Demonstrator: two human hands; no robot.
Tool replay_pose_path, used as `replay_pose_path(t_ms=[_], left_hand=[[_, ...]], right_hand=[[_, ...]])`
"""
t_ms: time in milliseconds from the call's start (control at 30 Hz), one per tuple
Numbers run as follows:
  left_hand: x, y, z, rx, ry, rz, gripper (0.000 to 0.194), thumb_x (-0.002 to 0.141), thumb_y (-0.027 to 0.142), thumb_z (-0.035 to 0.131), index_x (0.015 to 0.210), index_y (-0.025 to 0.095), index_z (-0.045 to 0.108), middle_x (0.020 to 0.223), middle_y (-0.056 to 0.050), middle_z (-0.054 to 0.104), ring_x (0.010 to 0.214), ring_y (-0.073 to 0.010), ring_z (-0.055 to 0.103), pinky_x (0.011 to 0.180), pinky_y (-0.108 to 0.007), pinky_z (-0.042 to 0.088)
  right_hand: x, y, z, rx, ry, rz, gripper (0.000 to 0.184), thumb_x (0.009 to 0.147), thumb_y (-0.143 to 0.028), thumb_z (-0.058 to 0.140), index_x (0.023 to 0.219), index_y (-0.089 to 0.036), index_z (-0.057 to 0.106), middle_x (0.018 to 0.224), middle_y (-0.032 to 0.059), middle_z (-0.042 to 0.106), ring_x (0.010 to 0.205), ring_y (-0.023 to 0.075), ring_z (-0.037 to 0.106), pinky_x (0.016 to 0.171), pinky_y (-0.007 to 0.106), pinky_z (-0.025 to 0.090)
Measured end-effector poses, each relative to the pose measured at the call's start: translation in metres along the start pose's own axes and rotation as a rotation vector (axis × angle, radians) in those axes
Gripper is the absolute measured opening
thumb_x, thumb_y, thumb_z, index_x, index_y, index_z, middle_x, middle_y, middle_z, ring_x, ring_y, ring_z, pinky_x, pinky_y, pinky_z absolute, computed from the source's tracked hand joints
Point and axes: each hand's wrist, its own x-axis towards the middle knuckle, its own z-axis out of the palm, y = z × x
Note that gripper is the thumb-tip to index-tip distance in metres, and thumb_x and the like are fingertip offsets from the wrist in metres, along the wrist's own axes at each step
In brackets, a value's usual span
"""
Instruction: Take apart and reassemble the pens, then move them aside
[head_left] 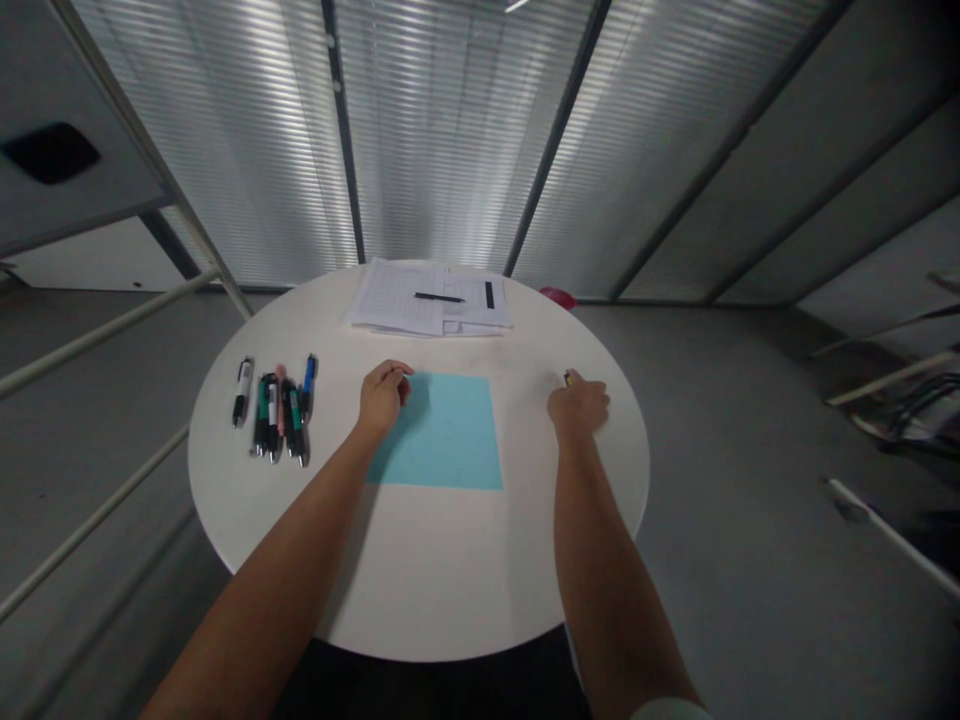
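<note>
A light-blue sheet of paper (450,430) lies flat on the round white table. My left hand (382,398) is at its upper left corner, fingers curled inward; whether anything is inside them is hidden. To the right of the sheet, my right hand (579,403) is closed near the table's right side. A small dark and yellowish tip (568,378) pokes out at its top, and the rest of that thing is covered by the fingers. Several pens (279,415) lie in a cluster left of my left hand, with a white-and-black pen (242,390) and a blue pen (308,385) beside them.
Stacked printed papers (397,297) lie at the table's (435,580) far edge, with a black pen (439,297) on top. Beyond the table is a red object (557,297). Metal rails (105,325) stand on the left, and blurred frames and cables (922,410) on the right.
</note>
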Motion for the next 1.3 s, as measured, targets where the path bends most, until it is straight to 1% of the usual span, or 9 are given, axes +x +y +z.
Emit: replay_pose_path(t_ms=[167, 333, 700, 800, 933, 1033, 1100, 1167, 1300], left_hand=[[-0.001, 0.001, 0.000, 0.022, 0.000, 0.004, 0.018, 0.076, 0.027, 0.047, 0.076, 0.017, 0.062, 0.049, 0.002, 0.051, 0.042, -0.0112, 0.045, 0.041, -0.024, 0.033], [0.000, -0.001, 0.000, 0.025, -0.015, 0.032, 0.017, 0.076, 0.026, 0.047, 0.077, 0.017, 0.062, 0.049, 0.003, 0.050, 0.041, -0.0109, 0.043, 0.041, -0.024, 0.032], [0.000, -0.003, -0.001, 0.024, -0.010, 0.019, 0.017, 0.077, 0.027, 0.047, 0.077, 0.017, 0.062, 0.050, 0.003, 0.051, 0.042, -0.0112, 0.044, 0.041, -0.023, 0.033], [0.000, -0.003, 0.000, 0.021, -0.012, 0.020, 0.018, 0.077, 0.027, 0.047, 0.077, 0.017, 0.062, 0.050, 0.003, 0.051, 0.042, -0.0111, 0.044, 0.041, -0.023, 0.033], [0.000, -0.001, 0.000, 0.024, -0.010, 0.020, 0.018, 0.076, 0.027, 0.047, 0.077, 0.017, 0.062, 0.050, 0.003, 0.051, 0.042, -0.0111, 0.044, 0.041, -0.023, 0.032], [-0.001, 0.000, 0.000, 0.028, -0.010, 0.008, 0.018, 0.076, 0.027, 0.047, 0.076, 0.017, 0.062, 0.050, 0.003, 0.051, 0.042, -0.0110, 0.044, 0.042, -0.023, 0.032], [-0.001, 0.000, 0.000, 0.034, -0.013, 0.011, 0.018, 0.076, 0.027, 0.047, 0.076, 0.017, 0.061, 0.050, 0.003, 0.051, 0.042, -0.0109, 0.044, 0.042, -0.023, 0.033], [0.000, 0.000, 0.000, 0.038, -0.013, 0.016, 0.018, 0.076, 0.027, 0.046, 0.077, 0.017, 0.061, 0.050, 0.003, 0.050, 0.042, -0.0108, 0.043, 0.042, -0.023, 0.032], [-0.001, -0.001, 0.001, 0.042, -0.012, 0.016, 0.018, 0.076, 0.027, 0.046, 0.076, 0.017, 0.061, 0.049, 0.003, 0.050, 0.042, -0.0108, 0.043, 0.042, -0.023, 0.031]], right_hand=[[0.000, 0.001, 0.000, 0.016, 0.026, -0.013, 0.048, 0.087, -0.017, 0.041, 0.133, -0.024, 0.056, 0.119, 0.0197, 0.053, 0.110, 0.0339, 0.053, 0.084, 0.047, 0.046], [0.001, 0.001, 0.002, -0.005, 0.032, -0.014, 0.042, 0.086, -0.020, 0.044, 0.123, -0.022, 0.063, 0.115, 0.0181, 0.056, 0.109, 0.0331, 0.054, 0.083, 0.045, 0.046], [-0.005, -0.010, -0.003, 0.003, 0.065, 0.017, 0.036, 0.084, -0.026, 0.050, 0.116, -0.021, 0.066, 0.116, 0.0170, 0.056, 0.111, 0.0320, 0.055, 0.087, 0.047, 0.046], [-0.005, -0.010, -0.004, 0.015, 0.062, 0.035, 0.036, 0.083, -0.027, 0.050, 0.115, -0.020, 0.066, 0.115, 0.0172, 0.057, 0.110, 0.0326, 0.055, 0.087, 0.047, 0.046], [-0.005, -0.010, -0.004, 0.033, 0.054, 0.012, 0.037, 0.083, -0.027, 0.049, 0.113, -0.018, 0.066, 0.115, 0.0193, 0.057, 0.109, 0.0344, 0.055, 0.086, 0.048, 0.045], [-0.007, -0.012, -0.004, 0.055, 0.088, -0.011, 0.038, 0.081, -0.026, 0.049, 0.114, -0.017, 0.066, 0.117, 0.0196, 0.056, 0.109, 0.0347, 0.053, 0.086, 0.048, 0.043], [-0.011, -0.017, -0.004, 0.081, 0.137, -0.080, 0.039, 0.081, -0.025, 0.048, 0.116, -0.018, 0.064, 0.119, 0.0179, 0.055, 0.110, 0.0334, 0.051, 0.088, 0.047, 0.041], [-0.017, -0.025, -0.002, 0.122, 0.149, -0.231, 0.038, 0.083, -0.024, 0.047, 0.117, -0.019, 0.063, 0.119, 0.0153, 0.056, 0.111, 0.0316, 0.049, 0.091, 0.046, 0.038], [-0.032, -0.043, 0.007, 0.235, 0.029, -0.544, 0.032, 0.084, -0.022, 0.048, 0.111, -0.019, 0.066, 0.113, 0.0121, 0.060, 0.108, 0.0267, 0.049, 0.096, 0.041, 0.035]])
